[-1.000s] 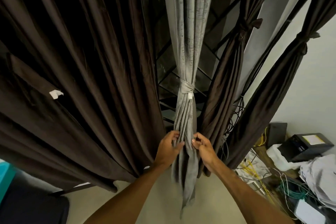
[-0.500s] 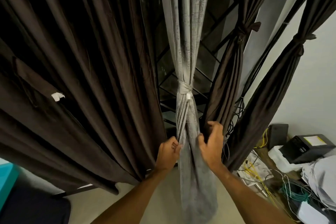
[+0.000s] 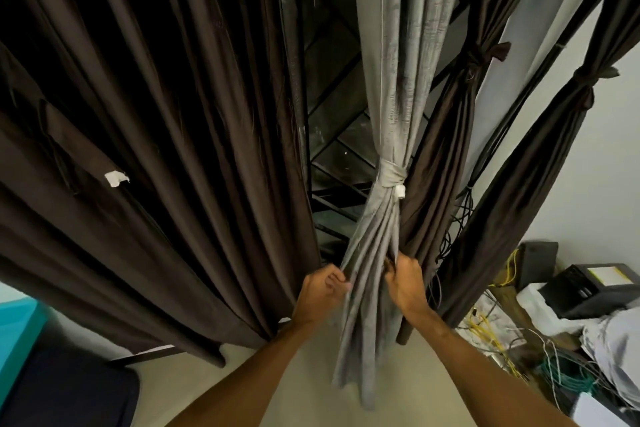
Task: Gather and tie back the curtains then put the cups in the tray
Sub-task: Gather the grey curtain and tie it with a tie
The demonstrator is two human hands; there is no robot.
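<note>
My left hand (image 3: 320, 291) pinches the left edge of the grey curtain (image 3: 372, 243), and my right hand (image 3: 407, 282) grips its right folds. Both sit just below its tie (image 3: 389, 174), and it hangs between the loose brown curtain (image 3: 173, 149) and a tied brown curtain (image 3: 446, 149).

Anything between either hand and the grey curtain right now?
Nothing visible. The left hand pinches the left-edge fold of the grey curtain and the right hand holds its right folds, both below the tie band. A tied brown curtain hangs just beside the right hand, not in front of it.
</note>
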